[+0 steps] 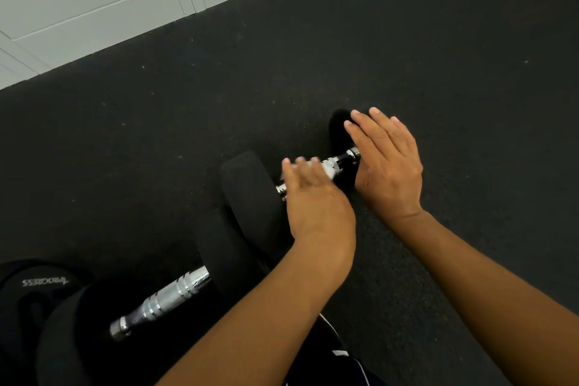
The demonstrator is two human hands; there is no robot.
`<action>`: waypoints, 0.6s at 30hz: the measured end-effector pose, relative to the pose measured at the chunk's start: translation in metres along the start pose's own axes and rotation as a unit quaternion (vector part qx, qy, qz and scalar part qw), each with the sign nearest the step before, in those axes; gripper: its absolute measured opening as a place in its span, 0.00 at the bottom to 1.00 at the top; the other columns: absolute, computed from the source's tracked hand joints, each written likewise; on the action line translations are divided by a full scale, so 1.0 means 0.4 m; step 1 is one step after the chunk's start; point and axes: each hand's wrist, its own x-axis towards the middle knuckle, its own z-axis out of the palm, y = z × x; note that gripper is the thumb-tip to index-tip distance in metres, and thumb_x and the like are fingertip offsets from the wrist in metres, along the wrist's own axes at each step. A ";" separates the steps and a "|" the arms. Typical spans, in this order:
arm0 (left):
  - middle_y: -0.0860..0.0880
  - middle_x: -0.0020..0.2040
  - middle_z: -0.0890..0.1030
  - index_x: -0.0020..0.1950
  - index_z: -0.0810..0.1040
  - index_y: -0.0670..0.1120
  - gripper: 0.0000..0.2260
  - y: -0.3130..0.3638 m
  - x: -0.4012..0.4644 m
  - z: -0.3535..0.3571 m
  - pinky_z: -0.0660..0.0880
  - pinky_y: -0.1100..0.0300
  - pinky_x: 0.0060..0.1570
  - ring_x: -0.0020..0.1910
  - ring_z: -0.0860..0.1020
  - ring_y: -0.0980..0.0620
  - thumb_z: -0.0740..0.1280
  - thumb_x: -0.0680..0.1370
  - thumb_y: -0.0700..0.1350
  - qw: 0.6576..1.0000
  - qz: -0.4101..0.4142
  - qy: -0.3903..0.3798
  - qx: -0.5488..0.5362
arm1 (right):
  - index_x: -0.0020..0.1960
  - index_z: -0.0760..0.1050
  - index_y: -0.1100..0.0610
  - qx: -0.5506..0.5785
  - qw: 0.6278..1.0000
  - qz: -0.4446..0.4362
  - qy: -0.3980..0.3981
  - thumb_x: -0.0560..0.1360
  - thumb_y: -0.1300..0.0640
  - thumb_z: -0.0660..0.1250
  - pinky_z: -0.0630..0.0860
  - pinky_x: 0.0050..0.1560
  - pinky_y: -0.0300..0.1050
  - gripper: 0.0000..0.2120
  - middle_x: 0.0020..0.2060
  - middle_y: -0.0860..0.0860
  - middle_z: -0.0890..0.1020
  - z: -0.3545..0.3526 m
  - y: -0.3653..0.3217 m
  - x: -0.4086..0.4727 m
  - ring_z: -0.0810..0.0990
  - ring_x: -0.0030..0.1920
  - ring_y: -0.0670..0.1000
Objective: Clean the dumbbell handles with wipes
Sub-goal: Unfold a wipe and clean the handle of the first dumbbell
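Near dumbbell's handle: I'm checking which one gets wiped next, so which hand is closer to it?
Left. The left hand is over the far dumbbell, just beyond the near dumbbell's handle. The right hand rests farther off, on the far dumbbell's other end.

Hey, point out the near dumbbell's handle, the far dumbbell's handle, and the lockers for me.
Near dumbbell handle [170, 297]: head view, on the ridged chrome middle.
Far dumbbell handle [336, 164]: head view, on the chrome stretch showing between the two hands.
Lockers [94, 6]: head view, on a grey door panel.

light: dim, even | glare: chrome handle [175, 294] | blur: left hand [308, 194] fingers | edges: wide-angle bowing
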 end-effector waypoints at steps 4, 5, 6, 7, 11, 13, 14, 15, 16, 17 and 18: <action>0.34 0.81 0.41 0.80 0.38 0.36 0.28 -0.005 -0.001 0.008 0.38 0.38 0.77 0.81 0.43 0.36 0.47 0.86 0.46 0.998 0.028 0.049 -0.041 | 0.65 0.81 0.60 -0.002 1.000 -0.008 0.000 0.79 0.67 0.68 0.71 0.73 0.56 0.16 0.66 0.55 0.81 0.001 0.002 -0.002 0.77 0.70 0.56; 0.33 0.81 0.42 0.80 0.39 0.36 0.28 -0.006 -0.003 0.012 0.38 0.36 0.77 0.81 0.45 0.35 0.48 0.86 0.47 0.999 0.016 0.032 -0.020 | 0.65 0.81 0.60 -0.001 1.000 -0.007 0.000 0.79 0.68 0.66 0.71 0.73 0.56 0.16 0.66 0.54 0.81 0.000 0.001 -0.001 0.77 0.70 0.56; 0.33 0.81 0.44 0.80 0.42 0.35 0.28 -0.010 -0.006 0.011 0.38 0.34 0.76 0.80 0.47 0.33 0.50 0.86 0.48 1.000 0.002 0.003 0.008 | 0.65 0.81 0.60 -0.001 1.000 -0.006 0.002 0.79 0.69 0.65 0.71 0.72 0.56 0.17 0.66 0.54 0.81 0.000 0.000 0.000 0.77 0.70 0.57; 0.32 0.80 0.45 0.80 0.46 0.35 0.29 -0.014 -0.006 0.010 0.38 0.31 0.75 0.80 0.49 0.31 0.53 0.86 0.49 0.999 -0.006 -0.028 0.041 | 0.65 0.81 0.60 0.001 1.000 -0.004 0.003 0.79 0.69 0.64 0.71 0.73 0.56 0.17 0.66 0.54 0.81 0.000 0.000 0.001 0.77 0.70 0.57; 0.29 0.80 0.47 0.80 0.52 0.37 0.30 -0.017 -0.002 0.005 0.39 0.27 0.72 0.79 0.50 0.28 0.59 0.84 0.50 0.993 -0.004 -0.078 0.086 | 0.65 0.81 0.59 0.011 1.000 0.006 -0.006 0.79 0.69 0.62 0.70 0.73 0.55 0.18 0.66 0.54 0.81 -0.004 -0.005 0.002 0.77 0.70 0.57; 0.29 0.79 0.46 0.80 0.48 0.35 0.29 -0.007 -0.005 0.007 0.41 0.30 0.74 0.79 0.50 0.29 0.56 0.85 0.48 0.999 0.009 -0.026 0.038 | 0.65 0.81 0.59 0.014 1.000 0.009 -0.012 0.79 0.69 0.64 0.70 0.73 0.56 0.17 0.67 0.54 0.81 -0.005 -0.004 0.002 0.77 0.70 0.56; 0.29 0.79 0.45 0.80 0.44 0.33 0.29 -0.005 -0.008 0.013 0.41 0.32 0.75 0.79 0.49 0.30 0.53 0.85 0.47 1.000 0.019 0.016 0.007 | 0.65 0.81 0.59 0.013 1.000 0.009 -0.015 0.79 0.68 0.65 0.70 0.73 0.56 0.16 0.67 0.54 0.80 -0.005 -0.004 0.002 0.76 0.70 0.56; 0.30 0.79 0.44 0.79 0.41 0.33 0.29 -0.004 -0.010 0.022 0.40 0.33 0.76 0.80 0.47 0.32 0.50 0.86 0.47 0.998 0.029 0.054 -0.022 | 0.65 0.81 0.59 0.012 1.000 0.009 -0.019 0.79 0.67 0.66 0.70 0.73 0.56 0.16 0.67 0.54 0.80 -0.006 -0.003 0.001 0.76 0.71 0.56; 0.30 0.80 0.42 0.79 0.38 0.34 0.29 -0.004 -0.014 0.027 0.39 0.35 0.76 0.80 0.44 0.33 0.48 0.86 0.47 0.996 0.035 0.072 -0.043 | 0.65 0.80 0.59 0.012 1.000 0.007 -0.023 0.79 0.65 0.66 0.69 0.74 0.56 0.15 0.67 0.54 0.80 -0.006 -0.003 0.000 0.76 0.71 0.56; 0.31 0.80 0.40 0.79 0.36 0.34 0.29 -0.005 -0.019 0.032 0.38 0.35 0.76 0.80 0.43 0.34 0.47 0.86 0.47 0.996 0.035 0.073 -0.047 | 0.65 0.80 0.59 0.011 1.000 0.006 -0.025 0.80 0.65 0.66 0.69 0.74 0.56 0.15 0.67 0.54 0.80 -0.006 -0.002 0.000 0.76 0.71 0.56; 0.31 0.79 0.40 0.78 0.35 0.34 0.29 -0.006 -0.022 0.037 0.37 0.35 0.76 0.80 0.43 0.33 0.48 0.86 0.48 0.997 0.030 0.060 -0.032 | 0.65 0.80 0.59 0.012 1.000 0.006 -0.024 0.80 0.66 0.65 0.69 0.74 0.56 0.15 0.67 0.54 0.80 -0.006 -0.002 -0.001 0.76 0.71 0.56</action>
